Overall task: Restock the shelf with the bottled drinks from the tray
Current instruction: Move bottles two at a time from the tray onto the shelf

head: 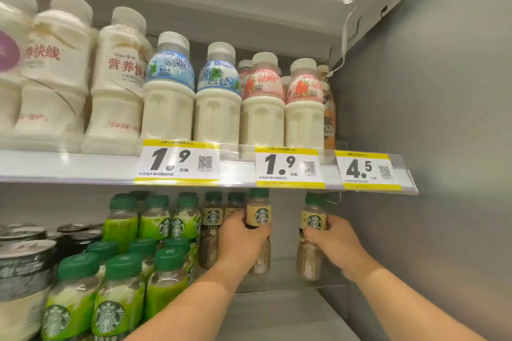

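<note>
My left hand (240, 243) grips a brown Starbucks coffee bottle (258, 216) with a green cap, upright at the back of the lower shelf (277, 310). My right hand (336, 243) grips a second brown coffee bottle (312, 220) a little to the right, near the cooler's side wall. Two more brown coffee bottles (213, 216) stand just left of my left hand. The tray is not in view.
Green Starbucks bottles (122, 279) fill the lower shelf's middle, dark cans (25, 266) its left. The upper shelf (83, 166) with price tags (177, 162) carries white milk drink bottles (169, 88). The grey cooler wall (443, 147) closes the right side.
</note>
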Demonstrator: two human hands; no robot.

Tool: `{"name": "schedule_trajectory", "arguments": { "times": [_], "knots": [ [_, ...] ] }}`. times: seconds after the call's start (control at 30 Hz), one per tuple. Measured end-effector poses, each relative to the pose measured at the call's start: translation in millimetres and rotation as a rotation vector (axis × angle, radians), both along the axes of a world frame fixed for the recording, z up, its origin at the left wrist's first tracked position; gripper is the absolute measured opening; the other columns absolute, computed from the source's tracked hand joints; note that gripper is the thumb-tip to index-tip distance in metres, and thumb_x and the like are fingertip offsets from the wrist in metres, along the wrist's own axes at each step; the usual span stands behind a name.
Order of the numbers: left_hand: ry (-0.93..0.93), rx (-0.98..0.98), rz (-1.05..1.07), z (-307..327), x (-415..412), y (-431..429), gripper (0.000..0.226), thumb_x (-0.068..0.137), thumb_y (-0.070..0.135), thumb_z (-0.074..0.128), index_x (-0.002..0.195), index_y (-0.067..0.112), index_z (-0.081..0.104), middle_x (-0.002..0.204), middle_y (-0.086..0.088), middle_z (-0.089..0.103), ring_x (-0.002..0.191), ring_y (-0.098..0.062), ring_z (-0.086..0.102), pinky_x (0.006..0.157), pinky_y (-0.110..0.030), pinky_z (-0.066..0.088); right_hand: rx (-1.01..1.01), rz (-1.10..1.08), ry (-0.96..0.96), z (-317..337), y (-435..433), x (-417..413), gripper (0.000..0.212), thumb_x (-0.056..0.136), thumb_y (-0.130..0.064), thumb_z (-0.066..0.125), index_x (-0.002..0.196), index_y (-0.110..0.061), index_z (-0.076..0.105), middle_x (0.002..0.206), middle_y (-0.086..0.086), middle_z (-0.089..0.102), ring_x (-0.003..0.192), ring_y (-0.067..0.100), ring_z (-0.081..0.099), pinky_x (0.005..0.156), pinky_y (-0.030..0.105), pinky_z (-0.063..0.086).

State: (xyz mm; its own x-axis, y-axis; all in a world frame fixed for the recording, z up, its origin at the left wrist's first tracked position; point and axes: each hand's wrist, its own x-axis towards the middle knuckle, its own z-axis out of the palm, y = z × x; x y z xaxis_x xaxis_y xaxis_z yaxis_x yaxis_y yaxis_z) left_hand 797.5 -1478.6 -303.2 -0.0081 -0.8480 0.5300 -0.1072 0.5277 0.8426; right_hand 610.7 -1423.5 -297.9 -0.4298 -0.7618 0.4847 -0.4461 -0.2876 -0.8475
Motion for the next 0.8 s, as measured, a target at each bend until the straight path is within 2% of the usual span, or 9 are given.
{"name": "schedule_trajectory", "arguments": {
  "times": [0.13,0.23,0.3,0.4,0.47,0.53,0.63,0.73,0.8],
  "knots": [
    [0.051,0.019,-0.033,-19.6,-19.2,-13.0,0.012,0.077,0.022,0.080,0.077,0.025,0.068,0.064,0.016,0.070,0.061,0.000,0.065,0.048,-0.011,0.042,0.029,0.037,0.008,-11.9,-17.7,-6.4,0.021,0.073,-0.014,0.076,0.093,-0.022,0.072,0.083,-0.005,0.077,0.069,0.002,0.070,0.054,0.011,0.047],
    [0.054,0.005,-0.035,-27.3,-23.9,-16.6,0.014,0.079,0.025,0.080,0.087,0.027,0.068,0.078,0.012,0.071,0.077,-0.007,0.067,0.063,-0.022,0.050,0.047,0.063,0.056,-20.3,-21.2,-8.4,0.033,0.073,-0.021,0.080,0.102,-0.030,0.067,0.095,-0.012,0.074,0.087,0.004,0.069,0.070,0.019,0.050],
    [0.057,0.018,-0.057,-33.8,-22.6,-15.4,0.027,0.076,0.024,0.083,0.097,0.028,0.067,0.090,0.012,0.071,0.085,-0.007,0.067,0.074,-0.028,0.055,0.057,0.089,0.048,-32.3,-19.2,-11.7,0.040,0.073,-0.024,0.081,0.108,-0.032,0.065,0.102,-0.013,0.072,0.096,0.006,0.067,0.076,0.021,0.050],
    [-0.106,0.025,0.031,-49.4,-18.2,-14.3,0.045,0.066,0.023,0.090,0.093,0.034,0.056,0.088,0.021,0.060,0.078,0.008,0.056,0.062,-0.008,0.041,0.077,0.096,0.018,-57.5,-13.8,-17.1,0.055,0.069,-0.025,0.085,0.116,-0.032,0.059,0.109,-0.013,0.068,0.098,0.003,0.065,0.084,0.025,0.053],
    [-0.239,0.027,0.098,-56.7,-15.2,-14.1,0.050,0.066,0.022,0.091,0.082,0.039,0.046,0.081,0.025,0.050,0.070,0.012,0.046,0.052,-0.005,0.033,0.067,0.043,0.046,-67.0,-13.6,-18.3,0.050,0.067,-0.023,0.088,0.106,-0.035,0.059,0.102,-0.012,0.068,0.087,-0.001,0.066,0.075,0.016,0.053],
    [-0.282,0.026,0.114,-56.8,-16.6,-14.9,0.052,0.067,0.021,0.090,0.077,0.037,0.042,0.075,0.027,0.045,0.065,0.014,0.041,0.047,-0.004,0.031,0.059,0.004,0.100,-67.1,-18.6,-20.4,0.042,0.068,-0.020,0.088,0.090,-0.039,0.058,0.090,-0.015,0.067,0.078,-0.004,0.066,0.065,0.010,0.049],
    [-0.307,0.008,0.099,-52.0,-28.7,-18.6,0.044,0.070,0.017,0.088,0.079,0.032,0.048,0.073,0.026,0.045,0.065,0.010,0.044,0.052,-0.003,0.030,0.092,0.011,0.157,-61.6,-30.4,-25.9,0.032,0.072,-0.019,0.085,0.088,-0.037,0.065,0.086,-0.014,0.072,0.080,0.001,0.069,0.075,0.019,0.054],
    [-0.331,-0.005,0.112,-50.0,-45.8,-20.4,0.029,0.073,0.016,0.086,0.083,0.021,0.060,0.076,0.014,0.053,0.076,-0.010,0.058,0.061,-0.017,0.040,0.110,-0.014,0.165,-58.4,-41.9,-31.0,0.026,0.074,-0.019,0.084,0.094,-0.029,0.071,0.085,-0.009,0.075,0.078,0.005,0.070,0.074,0.023,0.056],
    [-0.327,-0.018,0.160,-50.7,-56.1,-20.9,0.028,0.075,0.016,0.084,0.092,0.016,0.061,0.081,0.007,0.056,0.079,-0.015,0.059,0.065,-0.022,0.043,0.114,-0.024,0.165,-57.7,-49.7,-31.4,0.024,0.074,-0.016,0.084,0.090,-0.028,0.070,0.085,-0.003,0.076,0.081,0.014,0.072,0.079,0.034,0.058]
  ]
}}
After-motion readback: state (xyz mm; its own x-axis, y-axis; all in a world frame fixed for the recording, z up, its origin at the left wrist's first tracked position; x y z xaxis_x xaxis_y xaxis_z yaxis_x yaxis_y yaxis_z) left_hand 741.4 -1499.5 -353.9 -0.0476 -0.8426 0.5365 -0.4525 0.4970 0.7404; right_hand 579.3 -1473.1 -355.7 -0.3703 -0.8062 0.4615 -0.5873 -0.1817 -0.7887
